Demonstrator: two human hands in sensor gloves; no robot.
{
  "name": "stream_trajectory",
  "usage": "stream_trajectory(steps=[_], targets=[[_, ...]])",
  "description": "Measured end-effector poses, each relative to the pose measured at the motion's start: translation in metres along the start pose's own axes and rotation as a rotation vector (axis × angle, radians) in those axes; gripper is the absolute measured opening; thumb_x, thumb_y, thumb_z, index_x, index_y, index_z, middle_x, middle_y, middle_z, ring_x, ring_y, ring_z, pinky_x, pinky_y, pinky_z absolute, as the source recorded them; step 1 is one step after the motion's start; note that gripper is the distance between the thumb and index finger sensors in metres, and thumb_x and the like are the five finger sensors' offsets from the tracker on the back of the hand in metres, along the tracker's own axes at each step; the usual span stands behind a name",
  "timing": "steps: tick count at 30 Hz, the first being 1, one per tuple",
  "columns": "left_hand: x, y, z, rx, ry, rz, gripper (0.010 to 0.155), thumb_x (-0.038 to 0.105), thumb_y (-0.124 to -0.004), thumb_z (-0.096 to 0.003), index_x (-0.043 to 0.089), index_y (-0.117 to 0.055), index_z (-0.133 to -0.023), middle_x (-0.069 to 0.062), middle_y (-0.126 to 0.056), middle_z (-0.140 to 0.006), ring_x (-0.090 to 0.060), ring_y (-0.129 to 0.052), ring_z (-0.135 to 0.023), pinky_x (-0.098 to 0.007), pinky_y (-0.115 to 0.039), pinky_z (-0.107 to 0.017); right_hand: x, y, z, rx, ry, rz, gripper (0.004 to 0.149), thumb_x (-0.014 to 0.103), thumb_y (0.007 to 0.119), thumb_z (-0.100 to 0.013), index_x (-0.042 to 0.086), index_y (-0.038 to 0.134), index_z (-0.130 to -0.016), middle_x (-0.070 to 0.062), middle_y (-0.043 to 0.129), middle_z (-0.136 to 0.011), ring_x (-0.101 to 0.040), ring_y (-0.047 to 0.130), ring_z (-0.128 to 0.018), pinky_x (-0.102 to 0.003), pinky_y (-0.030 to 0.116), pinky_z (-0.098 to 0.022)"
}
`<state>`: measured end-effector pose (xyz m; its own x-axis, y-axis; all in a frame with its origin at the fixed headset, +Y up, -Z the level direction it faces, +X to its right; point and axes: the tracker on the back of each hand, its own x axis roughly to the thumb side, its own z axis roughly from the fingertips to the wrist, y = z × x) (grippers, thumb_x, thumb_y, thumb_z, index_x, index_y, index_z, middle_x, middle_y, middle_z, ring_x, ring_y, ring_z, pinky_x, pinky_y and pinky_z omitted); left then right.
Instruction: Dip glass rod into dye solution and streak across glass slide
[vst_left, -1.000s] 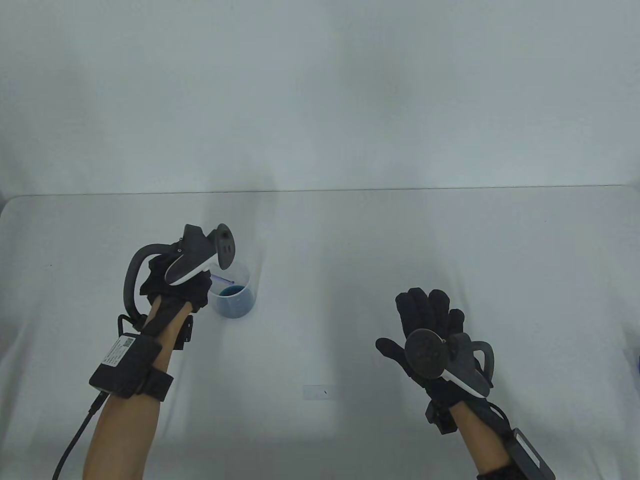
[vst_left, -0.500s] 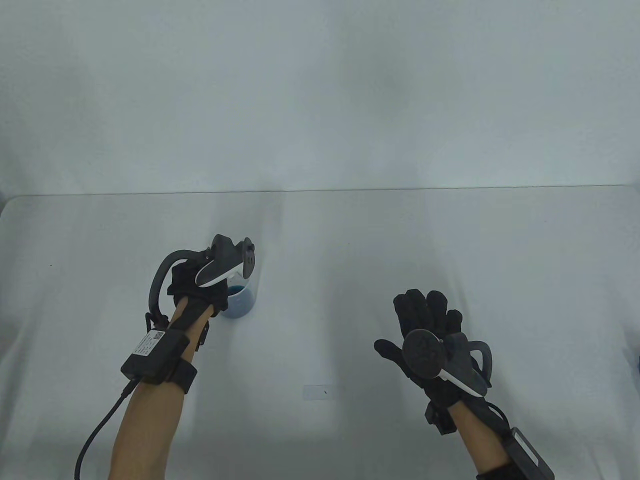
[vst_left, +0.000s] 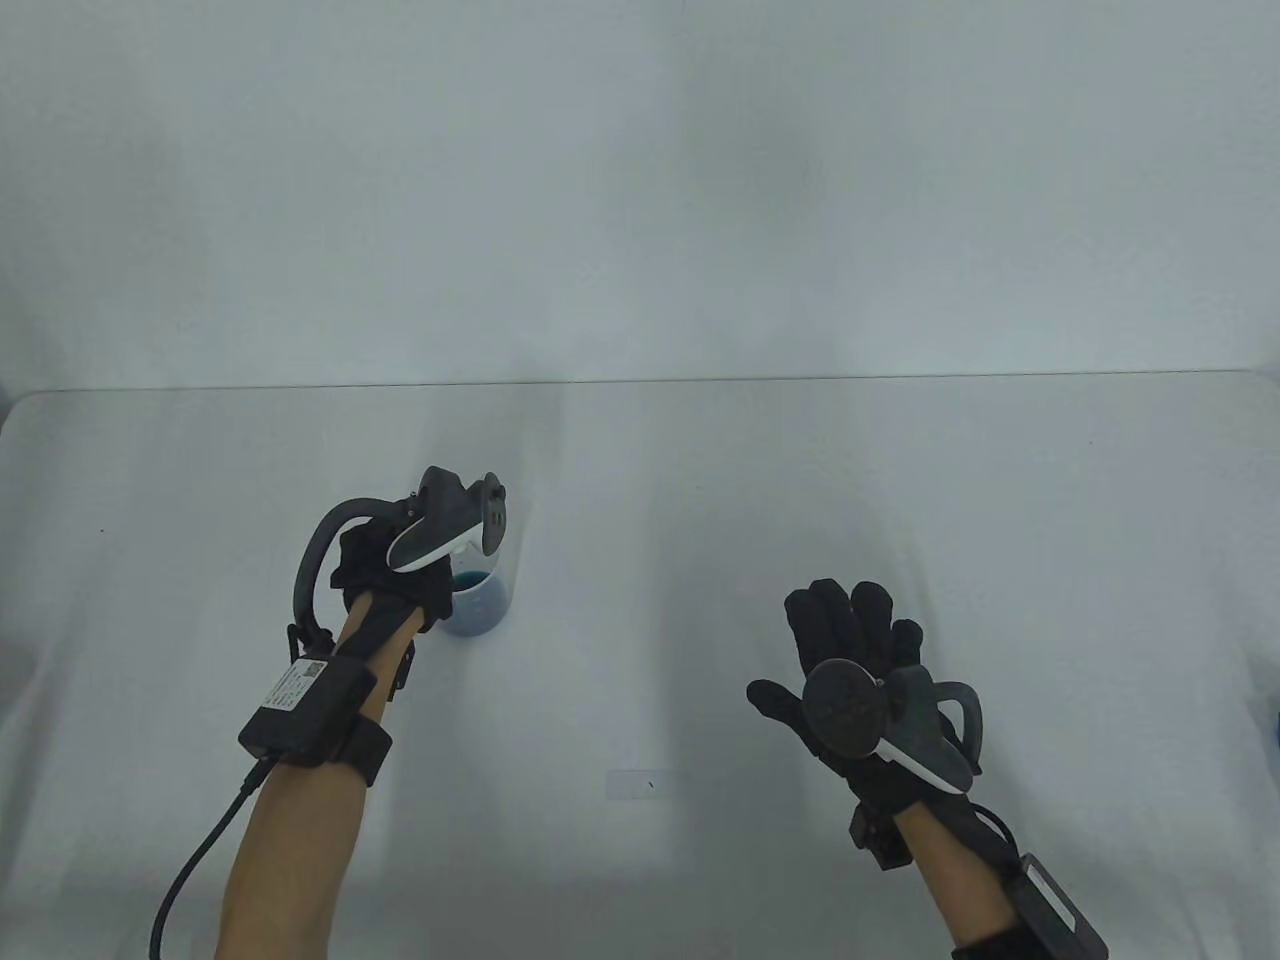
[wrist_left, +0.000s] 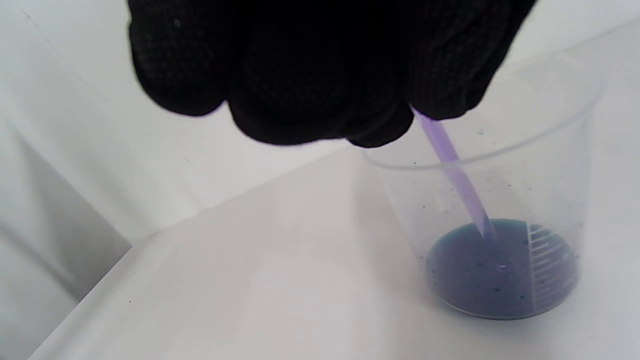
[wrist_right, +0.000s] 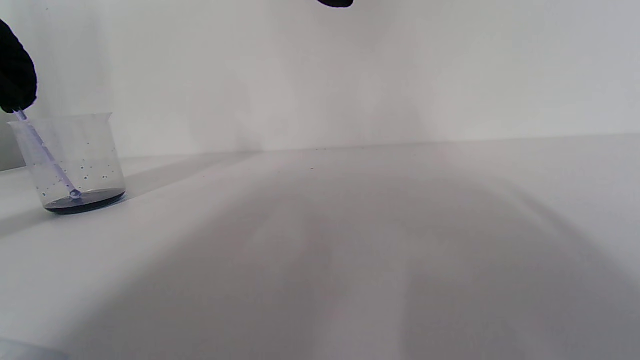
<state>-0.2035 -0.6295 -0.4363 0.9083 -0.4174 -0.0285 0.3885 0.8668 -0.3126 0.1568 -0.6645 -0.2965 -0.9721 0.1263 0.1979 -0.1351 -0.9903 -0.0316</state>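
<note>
On the white table your left hand pinched the thin rod by its top, tip in the blue dye in the cup; it looked light, stiff, slippery and easy to break, while your right hand lay open.

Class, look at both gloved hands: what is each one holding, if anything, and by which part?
The left hand grips the glass rod by its upper end; its tip sits in the dye. The right hand holds nothing, fingers spread.
</note>
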Motion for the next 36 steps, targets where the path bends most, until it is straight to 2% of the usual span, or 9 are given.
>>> stream_trajectory(steps=[9, 21, 31, 36], targets=[[-0.004, 0.006, 0.001, 0.008, 0.008, 0.002, 0.044, 0.038, -0.081, -0.0515, 0.014, -0.087, -0.088, -0.003, -0.095, -0.066, -0.018, -0.099, -0.045, -0.042, -0.084, -0.047, 0.0, 0.0, 0.0, -0.001, 0.001, 0.001, 0.089, 0.072, 0.048, -0.047, 0.018, 0.027, -0.114, -0.01, 0.03, -0.125, -0.05, 0.029, -0.112, -0.07, 0.036, -0.076], [0.01, -0.003, -0.003, 0.001, -0.003, -0.025, 0.044, 0.038, -0.08, -0.0519, 0.014, -0.087, -0.089, -0.003, -0.095, -0.067, -0.018, -0.099, -0.046, -0.042, -0.084, -0.047, 0.0, 0.001, 0.0, 0.003, -0.001, 0.005, 0.089, 0.072, 0.048, -0.047, 0.018, 0.027, -0.114, -0.01, 0.03, -0.125, -0.05, 0.029, -0.112, -0.07, 0.036, -0.075], [-0.003, -0.002, 0.002, -0.003, 0.001, 0.012, 0.044, 0.038, -0.08, -0.0519, 0.015, -0.086, -0.089, -0.003, -0.095, -0.067, -0.018, -0.099, -0.046, -0.042, -0.084, -0.047, 0.0, 0.002, 0.0, 0.004, -0.003, 0.012, 0.088, 0.072, 0.048, -0.047, 0.018, 0.028, -0.114, -0.01, 0.03, -0.125, -0.05, 0.029, -0.112, -0.07, 0.036, -0.075], [-0.019, 0.012, 0.016, 0.056, 0.009, 0.033, 0.044, 0.039, -0.079, -0.0519, 0.015, -0.086, -0.089, -0.002, -0.095, -0.067, -0.017, -0.099, -0.046, -0.041, -0.084, -0.047, 0.003, -0.001, -0.001, -0.004, -0.007, 0.018, 0.088, 0.072, 0.048, -0.047, 0.019, 0.028, -0.114, -0.01, 0.03, -0.125, -0.05, 0.03, -0.112, -0.07, 0.036, -0.075]])
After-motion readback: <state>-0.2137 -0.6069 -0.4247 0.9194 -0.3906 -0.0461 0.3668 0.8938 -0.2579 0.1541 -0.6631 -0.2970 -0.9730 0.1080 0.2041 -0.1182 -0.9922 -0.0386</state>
